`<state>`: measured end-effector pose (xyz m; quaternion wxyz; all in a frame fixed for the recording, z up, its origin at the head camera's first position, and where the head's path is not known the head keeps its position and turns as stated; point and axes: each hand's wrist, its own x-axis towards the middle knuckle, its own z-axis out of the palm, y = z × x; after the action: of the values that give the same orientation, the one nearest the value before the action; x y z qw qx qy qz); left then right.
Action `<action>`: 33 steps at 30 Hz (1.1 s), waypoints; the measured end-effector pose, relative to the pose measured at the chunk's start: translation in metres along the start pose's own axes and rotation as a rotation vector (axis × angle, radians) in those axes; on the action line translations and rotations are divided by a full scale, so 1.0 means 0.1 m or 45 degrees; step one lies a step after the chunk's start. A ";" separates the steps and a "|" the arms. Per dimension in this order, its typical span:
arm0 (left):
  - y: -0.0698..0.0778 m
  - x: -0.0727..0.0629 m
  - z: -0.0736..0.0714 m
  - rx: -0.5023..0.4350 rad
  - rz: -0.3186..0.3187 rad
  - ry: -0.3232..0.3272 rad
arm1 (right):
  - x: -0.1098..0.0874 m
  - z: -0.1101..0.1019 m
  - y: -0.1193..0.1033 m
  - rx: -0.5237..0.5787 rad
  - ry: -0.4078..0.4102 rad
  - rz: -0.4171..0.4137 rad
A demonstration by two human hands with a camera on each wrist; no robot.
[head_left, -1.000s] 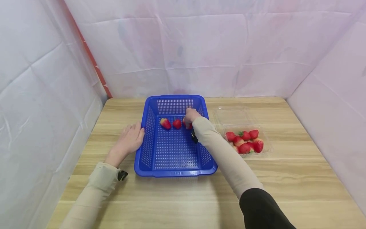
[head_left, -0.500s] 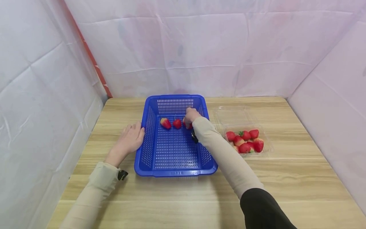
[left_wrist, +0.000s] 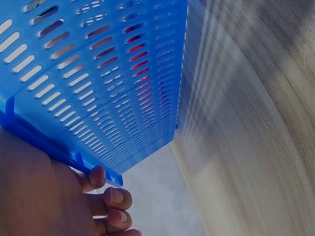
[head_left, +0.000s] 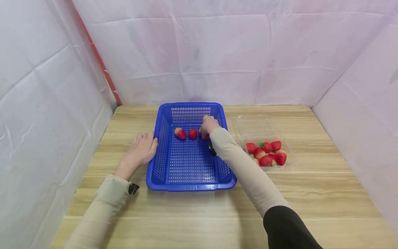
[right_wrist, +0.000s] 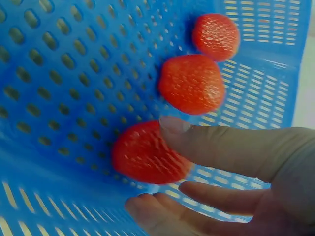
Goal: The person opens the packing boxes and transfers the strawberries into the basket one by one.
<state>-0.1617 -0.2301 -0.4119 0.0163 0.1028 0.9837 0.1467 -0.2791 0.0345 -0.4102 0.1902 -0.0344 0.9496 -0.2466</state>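
A blue plastic basket (head_left: pixel 191 187) with slotted walls stands on the table. My left hand (head_left: pixel 140 150) rests against its left rim, fingers relaxed; the left wrist view shows the thumb and fingertips beside that rim. Inside the basket, my right hand (head_left: pixel 207 126) holds a red strawberry (right_wrist: pixel 147 153) at the right end of a row, thumb on one side and fingers on the other. Two more strawberries lie to its left on the basket floor: a red one (head_left: pixel 192 134) in the middle and a pale-topped one (head_left: pixel 180 133) at the far end.
Right of the basket, an opened clear plastic box (head_left: pixel 290 159) holds several strawberries (head_left: pixel 265 160), its lid (head_left: pixel 252 125) folded back. The wooden table (head_left: pixel 317 193) meets white sheeting (head_left: pixel 217 52) at the back and both sides.
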 end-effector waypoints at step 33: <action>-0.09 -0.06 -0.02 -0.002 -0.023 -0.024 | -0.92 -1.01 0.67 0.032 0.120 -0.153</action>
<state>-0.1575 -0.2407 -0.4126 0.0269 0.0951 0.9843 0.1464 -0.2304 0.1538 -0.3296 0.1306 -0.0772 0.9506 -0.2708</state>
